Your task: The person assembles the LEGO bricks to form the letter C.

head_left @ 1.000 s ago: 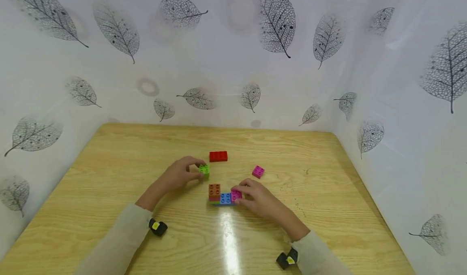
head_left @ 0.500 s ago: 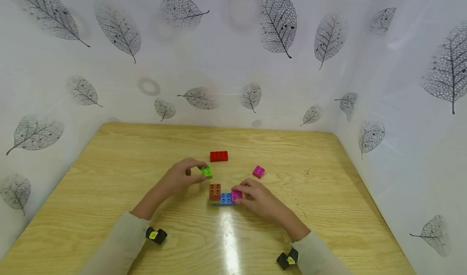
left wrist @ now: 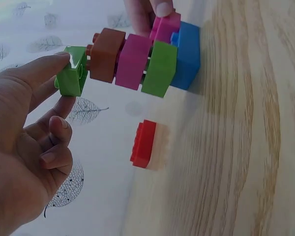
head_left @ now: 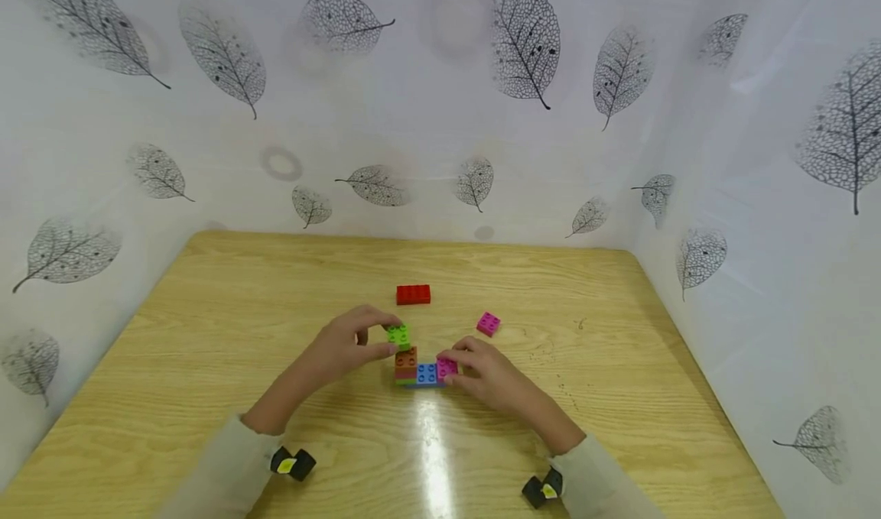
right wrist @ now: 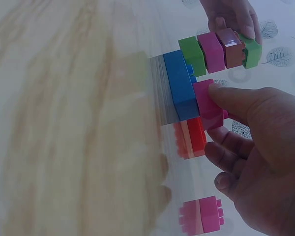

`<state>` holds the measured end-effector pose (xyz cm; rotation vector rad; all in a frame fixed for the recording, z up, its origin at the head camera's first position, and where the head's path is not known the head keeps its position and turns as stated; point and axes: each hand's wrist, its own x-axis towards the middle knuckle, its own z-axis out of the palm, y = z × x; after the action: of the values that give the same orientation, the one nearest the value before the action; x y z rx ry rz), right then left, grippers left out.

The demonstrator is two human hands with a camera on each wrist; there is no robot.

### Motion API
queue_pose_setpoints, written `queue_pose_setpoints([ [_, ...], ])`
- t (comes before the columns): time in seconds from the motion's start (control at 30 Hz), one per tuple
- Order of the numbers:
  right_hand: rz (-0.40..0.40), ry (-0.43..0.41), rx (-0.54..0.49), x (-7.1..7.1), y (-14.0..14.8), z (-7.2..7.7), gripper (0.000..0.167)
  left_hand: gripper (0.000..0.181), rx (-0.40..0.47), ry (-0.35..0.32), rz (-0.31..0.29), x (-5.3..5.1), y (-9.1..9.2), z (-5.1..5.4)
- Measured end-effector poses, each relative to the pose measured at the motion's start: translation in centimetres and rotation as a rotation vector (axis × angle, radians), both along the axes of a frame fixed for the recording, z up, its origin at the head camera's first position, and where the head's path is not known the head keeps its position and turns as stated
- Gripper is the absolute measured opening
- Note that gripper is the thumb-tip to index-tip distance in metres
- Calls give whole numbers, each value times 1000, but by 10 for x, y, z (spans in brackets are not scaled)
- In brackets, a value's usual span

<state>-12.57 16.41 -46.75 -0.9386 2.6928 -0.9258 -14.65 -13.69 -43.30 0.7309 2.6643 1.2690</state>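
Note:
My left hand (head_left: 347,343) pinches a light green toy brick (head_left: 398,337) between thumb and fingers. That brick is at the top of a stack, just over the studs of a brown brick (left wrist: 107,55); whether they touch I cannot tell. Below the brown one come a pink brick (left wrist: 133,61) and a green brick (left wrist: 160,69), standing on one end of a long blue brick (left wrist: 188,56). On the blue brick's other end sits a second pink brick (right wrist: 208,104), which my right hand (head_left: 492,374) grips with thumb and fingers.
A red brick (head_left: 413,295) lies on the wooden table (head_left: 275,274) behind the stack. A loose pink brick (head_left: 488,323) lies to the right of it. Leaf-patterned white sheeting (head_left: 427,121) borders the table at the back and sides.
My left hand has carried the light green brick rightward and nearer to me, from beside the stack to over the brown brick. The right hand has stayed on its pink brick.

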Motion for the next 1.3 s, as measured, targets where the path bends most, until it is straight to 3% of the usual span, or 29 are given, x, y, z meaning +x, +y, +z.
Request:
queue_pose_setpoints([
  [0.33, -5, 1, -5, 0, 1, -1, 38, 37, 14, 0, -46, 10, 8, 4],
  [0.93, -19, -16, -10, 1, 0, -1, 38, 36, -7, -14, -45, 14, 9, 1],
  [1.3, -15, -5, 1, 1, 0, -1, 38, 34, -58, -13, -14, 15, 11, 1],
])
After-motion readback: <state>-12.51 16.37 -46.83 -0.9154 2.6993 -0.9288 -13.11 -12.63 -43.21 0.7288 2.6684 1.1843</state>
